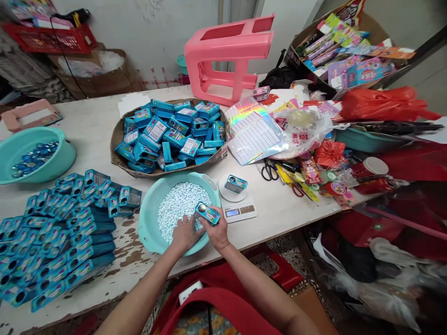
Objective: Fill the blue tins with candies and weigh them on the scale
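Note:
My right hand [218,232] grips a blue candy tin [207,213] with a round hole in its end, tilted over the right rim of a mint-green basin [146,232]. Small pale candies [178,200] fill the basin's bottom. On them rests my left hand [186,235], its fingers reaching down into the heap and its thumb apart from them, close to the tin. Just beyond, a second blue tin [236,183] lies on the round pan of a white digital scale [249,209] with a lit display.
Many blue tins [52,232] stand packed at the left, holes facing me. Behind the basin, a cardboard tray [117,160] holds more tins. A second green basin [66,156] contains shiny blue pieces. A pink stool [226,51], scissors [269,170] and label sheets [256,130] lie further right.

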Available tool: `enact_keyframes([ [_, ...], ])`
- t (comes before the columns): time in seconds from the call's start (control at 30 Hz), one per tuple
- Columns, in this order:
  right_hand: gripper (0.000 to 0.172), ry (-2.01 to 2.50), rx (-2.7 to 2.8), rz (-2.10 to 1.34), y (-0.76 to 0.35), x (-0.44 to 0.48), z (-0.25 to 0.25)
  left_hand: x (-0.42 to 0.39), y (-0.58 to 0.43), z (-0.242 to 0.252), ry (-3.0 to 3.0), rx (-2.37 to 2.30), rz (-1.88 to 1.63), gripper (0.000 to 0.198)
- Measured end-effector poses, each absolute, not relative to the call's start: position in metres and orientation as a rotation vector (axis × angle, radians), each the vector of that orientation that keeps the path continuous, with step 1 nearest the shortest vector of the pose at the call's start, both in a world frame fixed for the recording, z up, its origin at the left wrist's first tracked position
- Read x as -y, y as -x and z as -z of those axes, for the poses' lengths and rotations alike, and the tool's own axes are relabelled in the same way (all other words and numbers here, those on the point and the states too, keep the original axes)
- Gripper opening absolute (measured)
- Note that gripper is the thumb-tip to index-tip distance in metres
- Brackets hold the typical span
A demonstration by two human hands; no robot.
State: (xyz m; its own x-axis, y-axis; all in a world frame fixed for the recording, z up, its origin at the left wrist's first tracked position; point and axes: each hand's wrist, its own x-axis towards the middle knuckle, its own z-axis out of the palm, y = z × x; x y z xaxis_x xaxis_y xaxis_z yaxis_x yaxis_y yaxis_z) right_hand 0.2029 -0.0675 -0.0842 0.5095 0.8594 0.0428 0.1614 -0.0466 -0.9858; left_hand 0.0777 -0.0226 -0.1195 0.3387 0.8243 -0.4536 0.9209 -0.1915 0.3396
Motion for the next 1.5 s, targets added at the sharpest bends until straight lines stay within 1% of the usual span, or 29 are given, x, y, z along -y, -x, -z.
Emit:
enact_keyframes([
  [0.07, 0.041, 1.552, 0.901, -0.712, -0.203, 0.065, 0.084, 0.026, -0.086, 0.121, -1.863, -1.471, 0.103, 0.049],
  [0.2, 0.038, 1.598, 0.957, -0.717, -0.205, 0.059, 0.075, 0.016, -0.082, 0.125, -1.299, -1.399, -0.274, 0.028],
  [0.27, 0.037, 1.623, 1.003, -0.727, -0.207, 0.055, 0.070, 0.008, -0.073, 0.124, -1.150, -1.385, -0.362, 0.023],
  [0.4, 0.035, 1.642, 1.139, -0.768, -0.205, 0.046, 0.065, -0.009, -0.055, 0.099, -0.947, -1.326, -0.514, 0.027],
  [0.57, 0.032, 1.621, 1.366, -0.767, -0.195, 0.039, 0.064, -0.028, -0.052, 0.053, -0.632, -1.050, -0.972, 0.027],
  [0.67, 0.033, 1.635, 1.446, -0.763, -0.188, 0.038, 0.062, -0.032, -0.060, 0.042, -0.557, -1.039, -1.172, 0.026],
  [0.83, 0.034, 1.608, 1.609, -0.813, -0.185, 0.038, 0.057, -0.030, -0.070, 0.039, -0.519, -1.069, -1.229, 0.026],
  [1.1, 0.033, 1.615, 1.494, -0.775, -0.187, 0.039, 0.039, -0.029, -0.074, 0.030, -0.515, -1.023, -1.330, 0.021],
  [1.33, 0.034, 1.572, 1.464, -0.784, -0.187, 0.037, 0.034, -0.031, -0.078, 0.023, -0.535, -1.057, -1.324, 0.023],
  [1.5, 0.032, 1.540, 1.419, -0.813, -0.188, 0.037, 0.032, -0.029, -0.079, 0.022, -0.561, -1.062, -1.301, 0.022],
])
